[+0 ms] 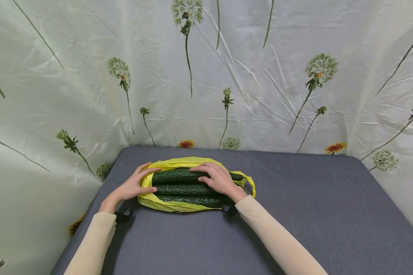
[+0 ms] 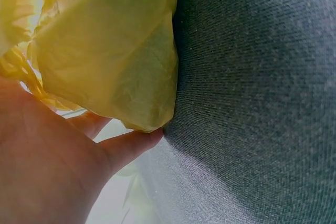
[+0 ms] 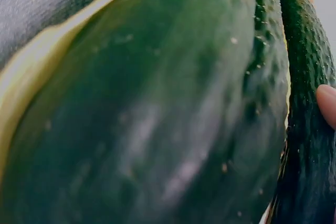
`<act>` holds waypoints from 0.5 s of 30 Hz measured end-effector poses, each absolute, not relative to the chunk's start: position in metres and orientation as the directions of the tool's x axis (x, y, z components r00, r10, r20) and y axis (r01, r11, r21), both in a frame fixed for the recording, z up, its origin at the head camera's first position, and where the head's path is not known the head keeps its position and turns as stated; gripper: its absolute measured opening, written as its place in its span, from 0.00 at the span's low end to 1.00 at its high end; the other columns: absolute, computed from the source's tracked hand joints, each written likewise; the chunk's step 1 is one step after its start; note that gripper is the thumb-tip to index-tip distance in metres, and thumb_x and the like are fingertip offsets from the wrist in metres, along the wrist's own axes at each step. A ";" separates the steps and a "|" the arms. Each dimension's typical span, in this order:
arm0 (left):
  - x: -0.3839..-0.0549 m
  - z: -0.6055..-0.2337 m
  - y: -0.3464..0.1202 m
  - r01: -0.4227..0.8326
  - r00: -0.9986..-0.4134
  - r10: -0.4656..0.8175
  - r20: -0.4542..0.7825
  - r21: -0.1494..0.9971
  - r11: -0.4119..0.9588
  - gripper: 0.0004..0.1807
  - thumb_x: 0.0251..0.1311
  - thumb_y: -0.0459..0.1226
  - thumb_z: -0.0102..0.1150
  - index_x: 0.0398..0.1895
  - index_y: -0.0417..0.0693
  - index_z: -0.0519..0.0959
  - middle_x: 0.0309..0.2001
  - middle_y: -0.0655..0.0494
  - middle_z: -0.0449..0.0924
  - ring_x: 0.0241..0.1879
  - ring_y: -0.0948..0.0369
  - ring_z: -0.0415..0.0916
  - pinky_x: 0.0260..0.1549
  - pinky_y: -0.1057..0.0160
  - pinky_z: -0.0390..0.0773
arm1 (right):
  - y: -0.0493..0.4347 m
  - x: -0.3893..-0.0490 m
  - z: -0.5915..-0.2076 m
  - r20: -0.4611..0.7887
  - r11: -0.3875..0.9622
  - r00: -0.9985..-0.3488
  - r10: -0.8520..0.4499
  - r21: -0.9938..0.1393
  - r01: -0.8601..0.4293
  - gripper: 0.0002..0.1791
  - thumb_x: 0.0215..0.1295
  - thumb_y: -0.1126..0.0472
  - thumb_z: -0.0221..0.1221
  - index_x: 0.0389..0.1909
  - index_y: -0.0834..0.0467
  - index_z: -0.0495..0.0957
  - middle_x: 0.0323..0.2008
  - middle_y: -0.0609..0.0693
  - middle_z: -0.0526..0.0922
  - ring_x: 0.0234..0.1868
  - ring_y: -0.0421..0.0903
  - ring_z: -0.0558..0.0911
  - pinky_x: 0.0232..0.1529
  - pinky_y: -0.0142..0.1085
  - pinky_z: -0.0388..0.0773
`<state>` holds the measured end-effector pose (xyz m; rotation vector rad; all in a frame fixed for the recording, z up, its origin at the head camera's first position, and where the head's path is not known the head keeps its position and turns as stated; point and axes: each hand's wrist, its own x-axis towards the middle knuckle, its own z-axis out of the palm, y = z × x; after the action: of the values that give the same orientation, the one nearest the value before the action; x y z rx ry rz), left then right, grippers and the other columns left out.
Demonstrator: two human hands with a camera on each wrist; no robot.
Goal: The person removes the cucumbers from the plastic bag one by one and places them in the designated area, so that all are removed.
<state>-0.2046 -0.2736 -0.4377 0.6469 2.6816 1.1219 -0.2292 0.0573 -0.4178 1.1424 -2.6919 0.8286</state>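
Note:
Several long, dark green cucumbers (image 1: 189, 190) with bumpy skin lie side by side in a yellow plastic bag (image 1: 173, 208), its mouth spread open around them. My left hand (image 1: 132, 187) holds the bag's left end, thumb over the front rim and fingers at the back. In the left wrist view, its fingers (image 2: 131, 148) reach along the underside of the yellow plastic. My right hand (image 1: 218, 177) lies over the farthest cucumber (image 1: 173, 175) and grips it. A fingertip (image 3: 326, 103) touches that cucumber in the right wrist view, where a nearer cucumber (image 3: 142, 108) fills most of the picture.
A dark grey cloth-covered table (image 1: 313, 214) lies under the bag. Behind it and along the left hangs a pale curtain (image 1: 254, 76) printed with dandelions. A loop of the bag's handle (image 1: 251, 187) sticks out past my right wrist. Dark bands (image 1: 125, 216) sit at both wrists.

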 end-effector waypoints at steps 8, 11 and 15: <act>-0.205 -0.437 -0.274 0.326 -0.892 0.452 0.011 0.708 0.626 0.36 0.60 0.45 0.63 0.71 0.49 0.63 0.73 0.36 0.38 0.69 0.35 0.38 0.53 0.27 0.52 | 0.064 -0.227 -0.412 0.322 0.595 -0.722 -0.612 -0.414 -0.689 0.20 0.63 0.59 0.63 0.56 0.42 0.79 0.53 0.44 0.79 0.49 0.43 0.78 0.23 0.33 0.64; -0.206 -0.437 -0.274 0.323 -0.892 0.451 0.008 0.711 0.625 0.36 0.60 0.45 0.63 0.71 0.49 0.63 0.73 0.36 0.39 0.69 0.35 0.38 0.53 0.28 0.52 | 0.066 -0.227 -0.410 0.330 0.596 -0.720 -0.611 -0.407 -0.692 0.21 0.62 0.60 0.63 0.56 0.43 0.79 0.53 0.44 0.79 0.47 0.43 0.79 0.23 0.33 0.64; -0.206 -0.438 -0.274 0.320 -0.893 0.449 0.006 0.710 0.627 0.36 0.60 0.46 0.63 0.71 0.48 0.63 0.73 0.36 0.39 0.69 0.35 0.38 0.53 0.27 0.52 | 0.069 -0.227 -0.409 0.330 0.599 -0.721 -0.609 -0.404 -0.691 0.21 0.62 0.60 0.63 0.56 0.44 0.79 0.52 0.45 0.80 0.43 0.42 0.79 0.23 0.32 0.63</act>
<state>-0.2058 -0.2743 -0.4377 0.6384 2.6753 1.1177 -0.2268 0.0694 -0.4087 1.0928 -2.6649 0.7767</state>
